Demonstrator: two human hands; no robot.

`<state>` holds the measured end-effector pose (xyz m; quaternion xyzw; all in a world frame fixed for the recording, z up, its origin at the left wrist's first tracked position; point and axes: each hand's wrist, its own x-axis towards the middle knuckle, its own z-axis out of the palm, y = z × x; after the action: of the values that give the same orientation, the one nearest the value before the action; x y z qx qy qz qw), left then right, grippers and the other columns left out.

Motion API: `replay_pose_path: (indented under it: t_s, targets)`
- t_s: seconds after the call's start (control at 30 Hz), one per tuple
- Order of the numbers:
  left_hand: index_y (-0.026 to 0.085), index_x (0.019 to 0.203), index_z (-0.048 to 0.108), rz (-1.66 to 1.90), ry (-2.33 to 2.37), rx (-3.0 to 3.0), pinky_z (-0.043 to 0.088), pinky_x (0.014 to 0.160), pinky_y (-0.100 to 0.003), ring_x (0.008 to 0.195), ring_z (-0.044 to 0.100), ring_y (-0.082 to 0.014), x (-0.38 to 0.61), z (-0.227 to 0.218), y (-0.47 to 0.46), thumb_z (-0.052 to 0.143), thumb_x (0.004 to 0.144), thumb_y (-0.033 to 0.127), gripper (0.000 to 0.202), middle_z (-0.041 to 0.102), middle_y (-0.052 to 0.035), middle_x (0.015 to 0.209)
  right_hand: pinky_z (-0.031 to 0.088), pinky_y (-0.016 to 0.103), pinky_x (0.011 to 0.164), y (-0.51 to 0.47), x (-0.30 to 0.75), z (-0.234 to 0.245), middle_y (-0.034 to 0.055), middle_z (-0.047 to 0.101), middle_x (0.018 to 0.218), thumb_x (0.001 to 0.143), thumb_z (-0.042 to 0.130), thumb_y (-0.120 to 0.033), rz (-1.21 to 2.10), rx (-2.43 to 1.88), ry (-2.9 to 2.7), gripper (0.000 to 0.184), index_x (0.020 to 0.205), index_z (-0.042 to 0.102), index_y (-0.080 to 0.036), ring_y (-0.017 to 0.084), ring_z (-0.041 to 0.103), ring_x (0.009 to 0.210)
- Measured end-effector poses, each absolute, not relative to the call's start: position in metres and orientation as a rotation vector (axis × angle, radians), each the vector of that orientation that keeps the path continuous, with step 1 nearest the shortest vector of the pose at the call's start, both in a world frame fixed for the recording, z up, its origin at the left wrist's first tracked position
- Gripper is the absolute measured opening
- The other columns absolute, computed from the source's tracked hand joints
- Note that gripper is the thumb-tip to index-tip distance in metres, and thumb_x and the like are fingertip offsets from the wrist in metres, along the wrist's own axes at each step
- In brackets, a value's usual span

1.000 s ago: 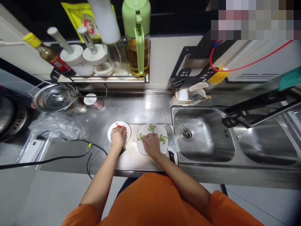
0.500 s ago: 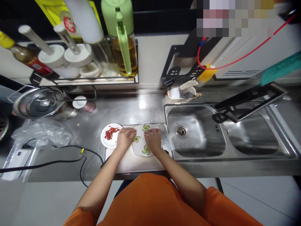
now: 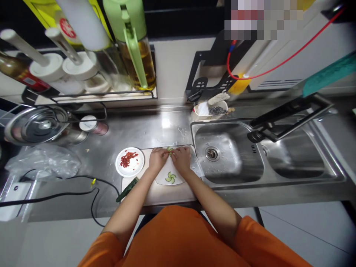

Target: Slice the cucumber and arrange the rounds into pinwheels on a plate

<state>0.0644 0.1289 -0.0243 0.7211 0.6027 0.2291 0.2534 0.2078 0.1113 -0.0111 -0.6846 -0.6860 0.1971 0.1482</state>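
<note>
My left hand (image 3: 158,160) and my right hand (image 3: 181,160) meet over the far edge of a pale squarish plate (image 3: 164,171). Their fingertips are drawn together at a pinwheel of cucumber slices (image 3: 170,150), partly covered by the fingers. Whatever is pinched is too small to make out. Nearer to me, a second pinwheel of cucumber slices (image 3: 170,178) lies untouched on the plate. Left of the hands, a round white dish (image 3: 119,171) holds red dried berries (image 3: 128,159), probably goji. Beside my left forearm rests a cut piece of cucumber (image 3: 127,189).
The plate stands on a light cutting board (image 3: 158,194) beside a double steel sink (image 3: 233,152). A clear plastic sheet (image 3: 197,167) lies at its right. Leftward are a black cable (image 3: 69,193), a plastic bag (image 3: 44,163) and a lidded pot (image 3: 39,124). An oil bottle (image 3: 139,63) stands on the rack.
My hands have come together at the far pinwheel; the left moved right and away from the side pinwheel. The cucumber piece has come into view, and the whole scene shifted slightly left.
</note>
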Motion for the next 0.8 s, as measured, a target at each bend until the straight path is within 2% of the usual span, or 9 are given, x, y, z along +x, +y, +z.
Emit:
replay_pose_path:
  t_s: [0.43,0.8]
  targets:
    - [0.022,0.083,0.071,0.571,1.652,1.987,0.041,0.083,-0.033,0.081,0.056,-0.0185,0.065,-0.035,0.131,0.058,0.08,0.024,0.013,0.069,-0.0031,0.079,0.029,0.035,0.072,0.119,0.206,-0.014,0.0073,0.058,0.098,0.087,0.052,-0.03,0.575,-1.966,-1.999,0.018,0.087,0.069,-0.024,0.026,0.035,0.101]
    - [0.022,0.085,0.072,0.554,1.624,2.03,0.042,0.082,-0.033,0.08,0.056,-0.0184,0.064,-0.033,0.133,0.058,0.08,0.024,0.015,0.07,-0.0036,0.081,0.029,0.035,0.073,0.121,0.206,-0.013,0.0077,0.057,0.1,0.088,0.051,-0.029,0.583,-1.985,-2.01,0.018,0.089,0.068,-0.024,0.026,0.034,0.102]
